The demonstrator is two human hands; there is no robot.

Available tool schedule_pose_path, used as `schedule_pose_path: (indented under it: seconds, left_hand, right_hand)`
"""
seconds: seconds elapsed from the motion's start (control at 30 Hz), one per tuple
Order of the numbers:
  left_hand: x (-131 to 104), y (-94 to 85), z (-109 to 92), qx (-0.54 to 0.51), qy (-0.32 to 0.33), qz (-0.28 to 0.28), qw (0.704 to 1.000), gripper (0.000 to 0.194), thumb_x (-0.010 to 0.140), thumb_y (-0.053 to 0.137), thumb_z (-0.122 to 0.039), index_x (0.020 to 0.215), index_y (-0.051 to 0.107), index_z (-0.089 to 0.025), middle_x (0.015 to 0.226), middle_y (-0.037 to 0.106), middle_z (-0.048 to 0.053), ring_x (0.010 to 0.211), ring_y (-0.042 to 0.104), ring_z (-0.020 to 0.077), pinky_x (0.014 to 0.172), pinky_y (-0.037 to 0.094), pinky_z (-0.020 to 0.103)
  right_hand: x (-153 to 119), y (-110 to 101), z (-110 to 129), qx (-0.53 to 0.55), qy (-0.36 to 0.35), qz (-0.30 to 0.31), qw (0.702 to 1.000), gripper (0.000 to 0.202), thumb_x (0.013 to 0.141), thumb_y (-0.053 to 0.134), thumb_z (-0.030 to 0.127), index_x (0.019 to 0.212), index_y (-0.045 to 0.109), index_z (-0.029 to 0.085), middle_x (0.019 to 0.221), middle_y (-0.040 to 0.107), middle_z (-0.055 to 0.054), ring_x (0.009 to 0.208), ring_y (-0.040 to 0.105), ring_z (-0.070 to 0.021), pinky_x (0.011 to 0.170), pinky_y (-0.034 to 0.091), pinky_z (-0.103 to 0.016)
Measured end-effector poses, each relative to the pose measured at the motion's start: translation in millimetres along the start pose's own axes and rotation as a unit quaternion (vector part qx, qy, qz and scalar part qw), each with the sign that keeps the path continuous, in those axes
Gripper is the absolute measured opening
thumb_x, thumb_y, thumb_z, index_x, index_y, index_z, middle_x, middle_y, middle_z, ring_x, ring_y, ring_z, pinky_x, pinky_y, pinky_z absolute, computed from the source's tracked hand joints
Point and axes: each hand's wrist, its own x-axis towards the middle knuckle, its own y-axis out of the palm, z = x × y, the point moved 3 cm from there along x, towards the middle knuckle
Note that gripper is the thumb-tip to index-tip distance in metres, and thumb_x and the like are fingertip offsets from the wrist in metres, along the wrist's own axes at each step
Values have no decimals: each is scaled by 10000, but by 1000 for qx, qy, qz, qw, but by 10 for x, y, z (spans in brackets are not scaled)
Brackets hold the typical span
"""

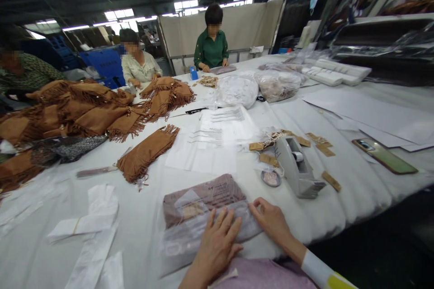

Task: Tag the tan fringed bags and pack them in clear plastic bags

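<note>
A clear plastic bag (pixel 183 244) with a folded mauve-brown item (pixel 224 188) inside lies flat on the table in front of me. A tan tag (pixel 192 210) and a white slip show through the plastic. My left hand (pixel 217 239) rests flat on the bag's near half, fingers stretched and spread. At the bag's right edge, my right hand (pixel 271 219) has its fingers bent and closed on the plastic. Just beyond it stand a grey tape dispenser (pixel 298 171) and a small round dish (pixel 271 178).
Brown fringed bags (pixel 91 113) are heaped at the left, with a single one (pixel 145 156) nearer. White paper strips (pixel 91 230) lie front left. Tan tags (pixel 320 142), a phone (pixel 384 156) and white sheets (pixel 373 113) are at the right. Several people sit across the table.
</note>
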Motion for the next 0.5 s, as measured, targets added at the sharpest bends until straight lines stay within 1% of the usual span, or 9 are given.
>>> schedule_pose_path:
  seconds: [0.07, 0.13, 0.23, 0.3, 0.33, 0.37, 0.4, 0.47, 0.5]
  left_hand:
    - [78, 132, -10, 22, -13, 20, 999, 671, 896, 474, -492, 1474, 242, -242, 1539, 314, 91, 1392, 318, 285, 1099, 315, 516]
    - [74, 212, 14, 35, -9, 20, 999, 714, 878, 483, -537, 1478, 234, -238, 1552, 279, 98, 1395, 310, 286, 1100, 315, 506]
    - [26, 255, 35, 53, -3, 8, 999, 706, 879, 467, -554, 1475, 240, -251, 1547, 297, 90, 1391, 321, 280, 1082, 340, 493]
    - [6, 266, 28, 64, -5, -4, 998, 696, 882, 446, -568, 1474, 246, -260, 1534, 329, 82, 1380, 340, 275, 1061, 362, 485]
    - [1, 273, 21, 70, -5, -10, 998, 694, 882, 440, -574, 1472, 251, -262, 1527, 344, 78, 1374, 351, 274, 1052, 370, 482]
    - [-1, 281, 14, 75, -3, -15, 997, 692, 881, 441, -574, 1471, 256, -263, 1521, 356, 76, 1367, 361, 275, 1044, 376, 480]
    - [-2, 291, 7, 80, 0, -20, 997, 690, 879, 448, -569, 1470, 262, -263, 1516, 365, 75, 1361, 369, 276, 1039, 379, 478]
    - [0, 308, -2, 90, 10, -27, 996, 687, 875, 467, -550, 1467, 274, -259, 1508, 380, 79, 1351, 381, 281, 1032, 376, 477]
    - [2, 313, -3, 95, 14, -31, 995, 682, 874, 473, -542, 1464, 283, -256, 1502, 390, 82, 1346, 386, 283, 1032, 371, 478]
  right_hand:
    - [90, -1, 19, -28, 36, 16, 999, 343, 848, 510, 448, 608, 585, 214, 560, 637, -31, 553, 598, -184, 556, 360, -270]
    - [165, -7, 35, -47, 59, 19, 997, 346, 825, 544, 409, 544, 560, 208, 542, 636, -44, 544, 590, -181, 542, 343, -270]
    - [196, -99, 15, -62, 72, 3, 996, 301, 828, 542, 360, 574, 583, 202, 537, 628, -43, 535, 580, -179, 532, 327, -271]
    - [175, -285, -55, -67, 66, -30, 995, 295, 860, 511, 368, 636, 611, 205, 582, 644, -39, 556, 585, -178, 552, 346, -272]
    - [161, -434, -111, -65, 55, -74, 994, 300, 877, 493, 380, 672, 624, 205, 621, 656, -42, 586, 593, -180, 580, 371, -275]
    - [147, -618, -182, -63, 40, -139, 987, 310, 893, 473, 395, 712, 637, 204, 674, 670, -51, 638, 605, -187, 628, 402, -283]
    - [131, -824, -270, -62, 27, -219, 973, 321, 903, 456, 408, 760, 652, 198, 742, 683, -69, 711, 616, -202, 692, 428, -297]
    - [113, -1225, -498, -69, 18, -367, 928, 356, 901, 442, 436, 868, 677, 172, 897, 693, -119, 881, 611, -247, 823, 439, -351]
    - [131, -1382, -629, -76, 27, -397, 914, 389, 895, 438, 456, 915, 686, 158, 957, 690, -140, 942, 600, -269, 857, 433, -380]
